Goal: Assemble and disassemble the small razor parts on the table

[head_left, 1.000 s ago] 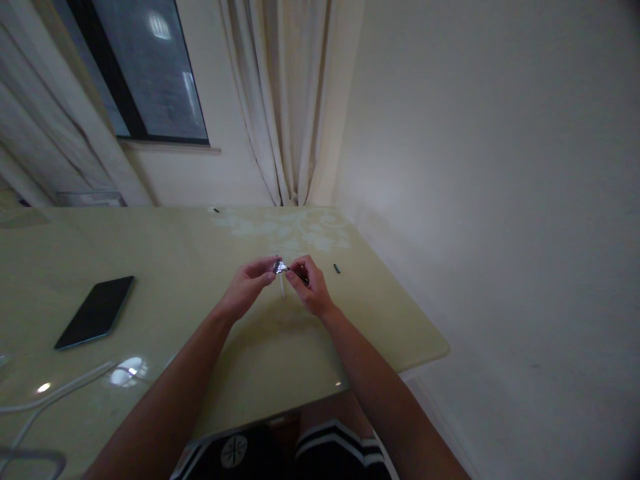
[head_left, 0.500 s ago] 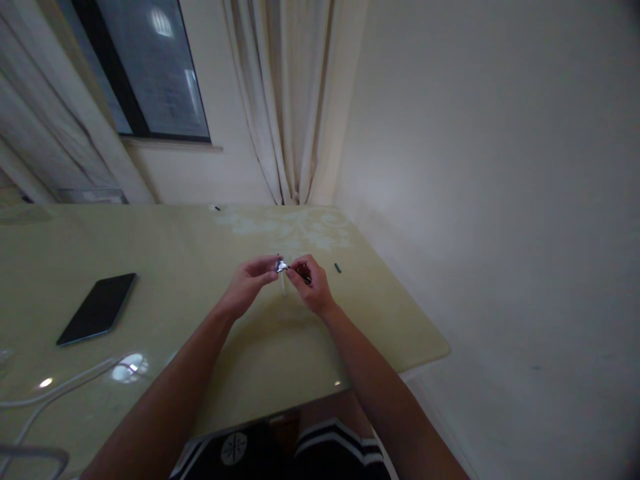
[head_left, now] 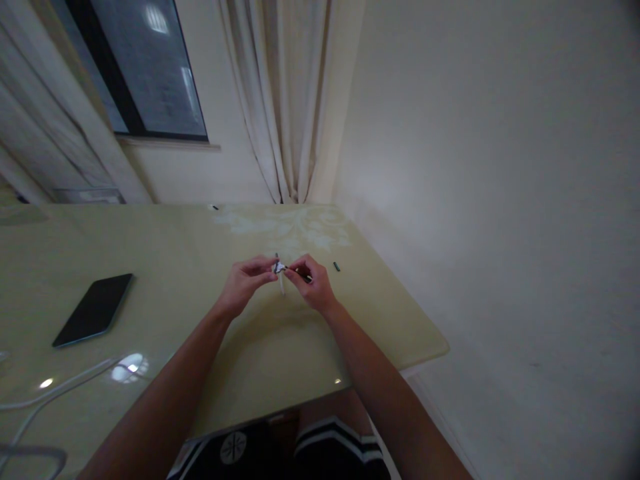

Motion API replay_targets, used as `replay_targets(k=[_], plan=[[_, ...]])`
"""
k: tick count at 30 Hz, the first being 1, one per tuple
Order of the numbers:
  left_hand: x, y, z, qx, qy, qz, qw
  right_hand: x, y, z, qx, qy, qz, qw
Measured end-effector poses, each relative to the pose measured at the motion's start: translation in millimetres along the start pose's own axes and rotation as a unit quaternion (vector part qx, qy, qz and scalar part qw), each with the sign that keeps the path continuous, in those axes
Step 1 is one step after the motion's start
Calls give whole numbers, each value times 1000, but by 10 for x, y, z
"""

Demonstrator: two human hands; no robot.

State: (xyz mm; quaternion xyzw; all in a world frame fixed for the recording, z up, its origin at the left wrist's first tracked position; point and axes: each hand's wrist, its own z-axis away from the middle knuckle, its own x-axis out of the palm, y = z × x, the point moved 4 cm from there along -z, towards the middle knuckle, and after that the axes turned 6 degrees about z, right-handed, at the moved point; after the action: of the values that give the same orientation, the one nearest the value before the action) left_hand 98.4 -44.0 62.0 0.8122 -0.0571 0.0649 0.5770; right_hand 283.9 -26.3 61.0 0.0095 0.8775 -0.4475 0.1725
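Observation:
My left hand point(head_left: 246, 283) pinches a small shiny silver piece point(head_left: 279, 267) between thumb and fingertips, above the table. My right hand point(head_left: 313, 281) is closed around a thin dark tool point(head_left: 304, 276), whose tip meets the silver piece. What kind of tool it is, I cannot make out, since the fingers cover most of it. Below the silver piece, a thin white stick-like thing point(head_left: 283, 287) points down toward the tabletop. To the right of my right hand lies a small dark stick-shaped piece point(head_left: 337, 267).
A black tablet point(head_left: 94, 310) lies on the pale glossy table point(head_left: 165, 253) at the left. White cables point(head_left: 55, 393) run along the near left. Another small dark piece point(head_left: 215, 207) rests at the table's far edge. A bare wall point(head_left: 475, 200) rises on the right.
The silver piece has turned slightly between my left fingers, and its shine differs. Both hands stay nearly in place. The whole view has shifted a little.

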Motion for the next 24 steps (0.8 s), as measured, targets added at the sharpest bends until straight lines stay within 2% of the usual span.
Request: replay_targets(k=[5, 12, 14, 18, 24], plan=[[38, 46, 17, -1, -7, -29, 1000, -18, 52, -14, 6, -22, -6, 1000], [28, -82, -2, -25, 16, -2, 1000, 28, 160, -29, 52, -8, -69, 996], [38, -100, -4, -27, 7, 0, 1000, 33, 152, -26, 57, 1, -69, 996], [55, -99, -3, -19, -21, -26, 999, 35, 117, -26, 48, 0, -54, 997], [54, -115, -16, 17, 1, -53, 998, 37, 162, -38, 46, 10, -58, 997]])
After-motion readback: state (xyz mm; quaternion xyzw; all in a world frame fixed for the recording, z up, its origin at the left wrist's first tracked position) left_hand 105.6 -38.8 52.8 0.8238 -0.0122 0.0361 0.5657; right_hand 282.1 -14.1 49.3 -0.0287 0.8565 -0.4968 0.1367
